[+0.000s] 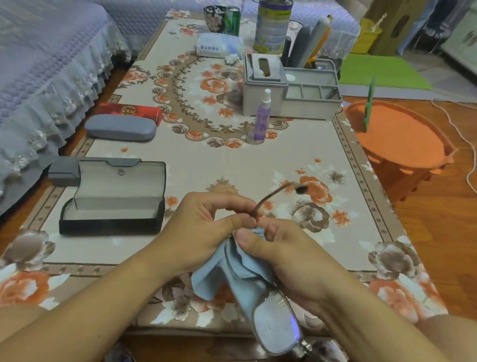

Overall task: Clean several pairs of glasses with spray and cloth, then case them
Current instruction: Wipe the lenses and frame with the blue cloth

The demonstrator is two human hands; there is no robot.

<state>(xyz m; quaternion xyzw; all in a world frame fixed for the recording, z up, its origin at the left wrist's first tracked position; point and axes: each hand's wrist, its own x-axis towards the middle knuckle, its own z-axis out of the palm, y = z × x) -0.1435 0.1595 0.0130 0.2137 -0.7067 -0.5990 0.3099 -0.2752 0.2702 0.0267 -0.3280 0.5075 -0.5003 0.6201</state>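
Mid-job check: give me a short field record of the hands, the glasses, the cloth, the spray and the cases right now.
left hand: pinches the glasses near the hinge of one temple
right hand: presses the blue cloth onto a lens
glasses: held above the table's near edge, one temple pointing up
spray bottle: upright, mid-table, untouched
open case: black, lid up, empty, left of the hands
closed cases: grey case with the red case behind it

Home living room, quilted sofa, floral coffee table
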